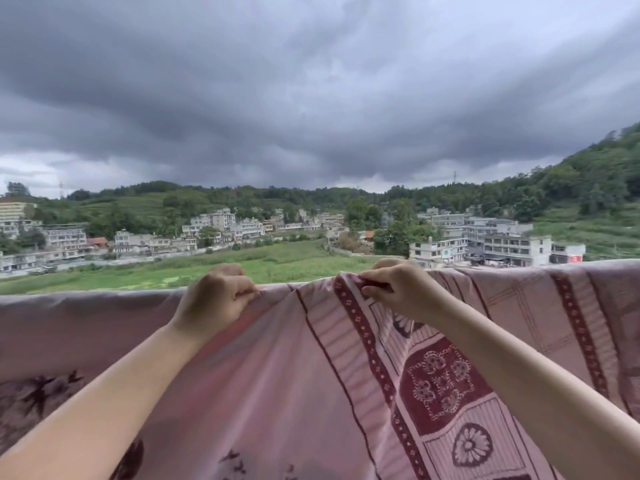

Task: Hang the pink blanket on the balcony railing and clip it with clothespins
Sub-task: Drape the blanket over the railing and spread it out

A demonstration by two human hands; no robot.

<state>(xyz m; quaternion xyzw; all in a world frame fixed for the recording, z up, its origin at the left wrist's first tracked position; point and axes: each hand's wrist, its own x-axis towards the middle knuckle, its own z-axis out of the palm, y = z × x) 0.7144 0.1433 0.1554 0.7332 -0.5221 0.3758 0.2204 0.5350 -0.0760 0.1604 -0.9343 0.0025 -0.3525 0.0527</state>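
The pink blanket (277, 375), patterned with dark red bands and flowers, is draped over the balcony railing, which it hides completely. Its top fold runs across the whole view. My left hand (214, 299) grips the top fold with curled fingers, left of centre. My right hand (398, 289) pinches a raised ridge of the blanket at the top edge; a small dark red thing (375, 285) shows between its thumb and fingers, and I cannot tell whether it is a clothespin or the blanket's pattern.
Beyond the railing lie a green field (277, 265), pale buildings (485, 244) and wooded hills under dark clouds. The blanket fills the whole lower half of the view, so nothing of the balcony floor shows.
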